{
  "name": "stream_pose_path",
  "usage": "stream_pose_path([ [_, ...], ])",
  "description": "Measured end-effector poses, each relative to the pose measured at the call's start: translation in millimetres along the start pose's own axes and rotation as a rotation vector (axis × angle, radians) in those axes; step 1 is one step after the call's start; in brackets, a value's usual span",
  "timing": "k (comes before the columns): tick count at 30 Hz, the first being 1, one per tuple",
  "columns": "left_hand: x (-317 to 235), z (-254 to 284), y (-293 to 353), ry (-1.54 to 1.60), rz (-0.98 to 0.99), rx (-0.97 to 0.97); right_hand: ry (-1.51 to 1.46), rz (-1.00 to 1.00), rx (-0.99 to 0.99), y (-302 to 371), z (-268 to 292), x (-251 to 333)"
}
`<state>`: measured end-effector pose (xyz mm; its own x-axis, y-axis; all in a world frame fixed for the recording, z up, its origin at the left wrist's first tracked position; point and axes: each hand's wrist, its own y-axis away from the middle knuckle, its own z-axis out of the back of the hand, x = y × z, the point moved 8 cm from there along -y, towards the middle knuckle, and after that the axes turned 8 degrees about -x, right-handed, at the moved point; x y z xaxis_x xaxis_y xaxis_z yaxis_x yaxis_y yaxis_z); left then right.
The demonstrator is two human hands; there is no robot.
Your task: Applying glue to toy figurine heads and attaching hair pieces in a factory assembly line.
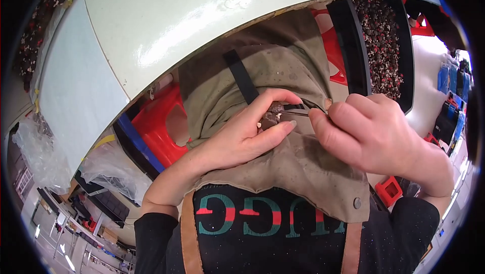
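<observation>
Cupped over my lap, my left hand (pixel 242 135) holds a few small dark brown pieces (pixel 272 116) with whitish bits on them, between its thumb and forefinger. To its right, my right hand (pixel 366 135) is closed in a pinch around a thin dark tool (pixel 299 114). The tool's narrow end points left, toward the brown pieces; most of it is hidden in my fist, so its exact kind does not show. Beneath both hands lies a brown apron (pixel 313 165) with creases and small stains.
A curved white tabletop (pixel 172 26) spans the far side. Right of my lap stands a black tray (pixel 376 46) filled with dark, red and white pieces. Red plastic stools (pixel 156 122) show beside my legs. Clear plastic bags (pixel 43 147) hang at the left.
</observation>
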<state>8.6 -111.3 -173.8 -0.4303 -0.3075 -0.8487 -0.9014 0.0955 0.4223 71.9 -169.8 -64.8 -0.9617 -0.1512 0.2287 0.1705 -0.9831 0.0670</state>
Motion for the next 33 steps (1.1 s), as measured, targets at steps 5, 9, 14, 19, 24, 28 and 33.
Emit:
stream_pose_path([
  [5,5.7,10.4,0.6,0.055,0.027,-0.005,-0.610,-0.482,-0.194,14.0,-33.0,-27.9],
  [9,15.9,6.8,-5.6,0.073,-0.021,-0.069,-0.822,-0.648,-0.239,24.9,-47.7,-40.4],
  [14,14.7,-2.8,-9.8,0.055,0.078,-0.005,-0.411,-0.427,-0.060,13.5,-14.6,-32.6],
  [19,19.3,-6.2,-10.2,0.081,0.056,-0.067,0.070,-0.130,0.016,-0.3,-8.6,2.1],
  [24,20.7,3.8,-11.7,0.142,0.117,-0.133,-0.295,-0.387,-0.186,13.1,-28.6,-22.0],
  [28,17.9,8.3,-8.7,0.125,0.066,-0.180,-0.445,-0.567,-0.314,21.3,-36.8,-22.2],
  [33,16.6,8.0,-9.6,0.152,0.077,-0.171,-0.513,-0.694,-0.380,26.7,-40.2,-21.6],
])
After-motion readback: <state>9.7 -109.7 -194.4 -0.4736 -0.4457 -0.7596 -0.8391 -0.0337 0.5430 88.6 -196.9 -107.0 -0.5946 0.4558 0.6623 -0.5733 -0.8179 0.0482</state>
